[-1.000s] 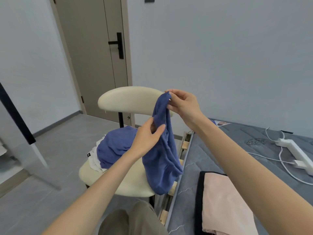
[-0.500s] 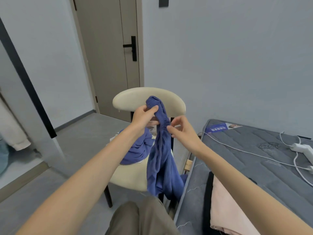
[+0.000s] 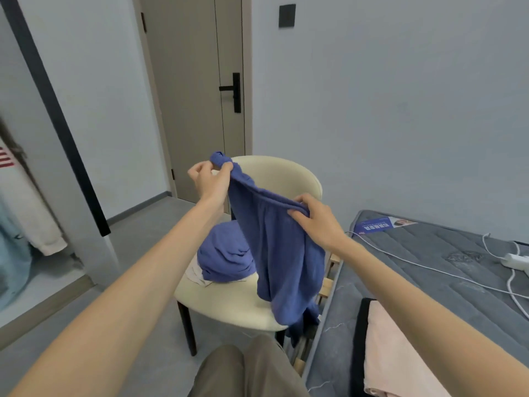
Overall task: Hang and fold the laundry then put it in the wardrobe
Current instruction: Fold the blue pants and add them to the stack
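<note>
Nearest, right of the chair (image 3: pixel 274 173), a folded pink cloth (image 3: pixel 400 356) lies on the grey mattress (image 3: pixel 429 270). Above the chair's seat, your right hand (image 3: pixel 319 222) pinches the waistband of the blue garment (image 3: pixel 283 253), fingers curled over its edge. Your left hand (image 3: pixel 209 181) grips the bunched other end, higher up. The garment hangs past the seat's right side. A second blue heap (image 3: pixel 226 256) sits on the seat.

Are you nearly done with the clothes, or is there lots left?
Not nearly. Looks done: a pink cloth lies folded on the mattress. In hand: the left hand and right hand hold a blue garment up by its top edge, unfolded. Left: a blue heap and a white piece wait on the chair, then putting everything away.
</note>
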{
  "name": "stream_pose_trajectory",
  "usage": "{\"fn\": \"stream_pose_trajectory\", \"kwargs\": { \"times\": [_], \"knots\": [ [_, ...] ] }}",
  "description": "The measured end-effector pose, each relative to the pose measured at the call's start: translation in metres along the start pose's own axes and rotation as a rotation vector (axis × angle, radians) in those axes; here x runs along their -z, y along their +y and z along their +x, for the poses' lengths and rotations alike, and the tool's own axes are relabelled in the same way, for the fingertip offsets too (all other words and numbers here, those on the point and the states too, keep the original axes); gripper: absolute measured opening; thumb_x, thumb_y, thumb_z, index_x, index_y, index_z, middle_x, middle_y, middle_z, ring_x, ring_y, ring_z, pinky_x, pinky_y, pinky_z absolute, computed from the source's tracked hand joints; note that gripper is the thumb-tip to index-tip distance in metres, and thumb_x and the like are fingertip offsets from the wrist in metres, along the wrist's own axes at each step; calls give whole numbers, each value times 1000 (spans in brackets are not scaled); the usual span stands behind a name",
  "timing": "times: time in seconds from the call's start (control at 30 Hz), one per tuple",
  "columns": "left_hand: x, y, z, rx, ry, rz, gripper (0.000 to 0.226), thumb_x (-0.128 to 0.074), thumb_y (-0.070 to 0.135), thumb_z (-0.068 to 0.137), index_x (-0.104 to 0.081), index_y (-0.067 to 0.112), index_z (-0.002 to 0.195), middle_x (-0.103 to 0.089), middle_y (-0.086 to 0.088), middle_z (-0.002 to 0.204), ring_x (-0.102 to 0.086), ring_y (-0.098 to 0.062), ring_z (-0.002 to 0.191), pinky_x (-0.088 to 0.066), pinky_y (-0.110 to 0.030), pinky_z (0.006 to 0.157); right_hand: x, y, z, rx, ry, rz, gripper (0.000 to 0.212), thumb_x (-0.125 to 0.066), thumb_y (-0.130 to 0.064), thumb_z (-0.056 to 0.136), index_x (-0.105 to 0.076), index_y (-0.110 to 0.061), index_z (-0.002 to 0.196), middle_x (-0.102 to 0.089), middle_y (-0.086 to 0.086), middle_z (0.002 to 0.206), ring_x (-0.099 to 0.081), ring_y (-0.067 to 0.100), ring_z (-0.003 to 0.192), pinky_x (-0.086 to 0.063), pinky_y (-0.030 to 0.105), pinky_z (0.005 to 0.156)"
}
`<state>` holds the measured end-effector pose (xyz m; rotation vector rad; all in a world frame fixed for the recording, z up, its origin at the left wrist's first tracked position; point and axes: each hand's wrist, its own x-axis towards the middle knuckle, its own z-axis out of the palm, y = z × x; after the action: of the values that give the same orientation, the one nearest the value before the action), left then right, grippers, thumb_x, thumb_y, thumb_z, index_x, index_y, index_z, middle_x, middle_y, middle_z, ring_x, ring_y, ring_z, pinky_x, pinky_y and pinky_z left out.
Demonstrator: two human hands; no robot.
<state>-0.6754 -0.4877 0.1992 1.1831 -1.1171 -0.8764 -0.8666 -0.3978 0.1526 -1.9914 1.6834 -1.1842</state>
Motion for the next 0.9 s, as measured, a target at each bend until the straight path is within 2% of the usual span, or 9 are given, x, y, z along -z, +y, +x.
{"fn": "stream_pose_trajectory", "kwargs": {
  "times": [0.07,0.17,0.3,0.37,0.47,0.53,0.7,0.8,0.9],
  "knots": [
    [22,-1,10,-17,101,61,31,-54,25,88,-55,10,115,-47,-3,131,-46,-20,113,-39,-27,84,9,-18,15,71,-60,-24,19,-56,-22,94,-53,-14,76,-49,-8,67,-43,7,63,-34,22,58],
    [51,7,17,-45,133,-49,21,-50,19,90,-55,11,109,-56,0,104,-52,-18,97,-39,-27,78,11,-50,38,162,-72,-45,35,-59,-23,91,-42,-16,62,-38,-7,57,-35,5,54,-28,19,53],
    [102,34,23,-123,254,-140,18,-46,15,94,-51,12,111,-54,4,98,-51,-8,88,-39,-20,74,-6,-103,67,267,-100,24,21,-57,-21,93,-59,-24,72,-56,-13,68,-51,-6,63,-36,9,59],
    [133,49,26,-168,315,-172,6,-45,15,95,-48,19,96,-52,9,90,-51,-6,84,-41,-17,70,-23,-127,85,315,-80,56,12,-57,-23,93,-67,-20,88,-63,-11,80,-56,-2,76,-41,14,66],
    [181,69,28,-255,416,-172,21,-46,14,94,-41,29,80,-51,10,84,-52,-14,90,-44,-25,83,-50,-165,108,395,-18,100,14,-58,-21,93,-69,-15,97,-65,-9,87,-56,0,79,-39,7,64],
    [212,80,27,-300,478,-144,23,-47,14,95,-40,30,79,-51,10,82,-52,-13,87,-43,-28,85,-66,-195,117,452,9,130,15,-58,-19,93,-69,-11,98,-66,-5,89,-56,4,79,-40,5,64],
    [279,104,20,-434,580,-42,19,-48,16,95,-41,25,80,-47,8,80,-46,-6,74,-39,-21,74,-97,-257,129,555,50,242,15,-57,-17,93,-67,-7,95,-67,-2,87,-57,11,79,-41,13,67],
    [302,109,14,-438,568,74,6,-49,19,95,-46,16,91,-48,10,81,-47,-6,76,-39,-18,71,-113,-272,135,512,23,210,16,-55,-24,93,-65,-12,94,-64,-3,86,-56,13,80,-41,22,63],
    [318,99,12,-341,489,197,14,-52,24,96,-49,11,92,-53,10,80,-51,-10,80,-40,-19,71,-130,-268,139,420,-113,127,19,-56,-26,92,-63,-10,85,-60,0,78,-53,18,76,-36,24,57]
  ]
}}
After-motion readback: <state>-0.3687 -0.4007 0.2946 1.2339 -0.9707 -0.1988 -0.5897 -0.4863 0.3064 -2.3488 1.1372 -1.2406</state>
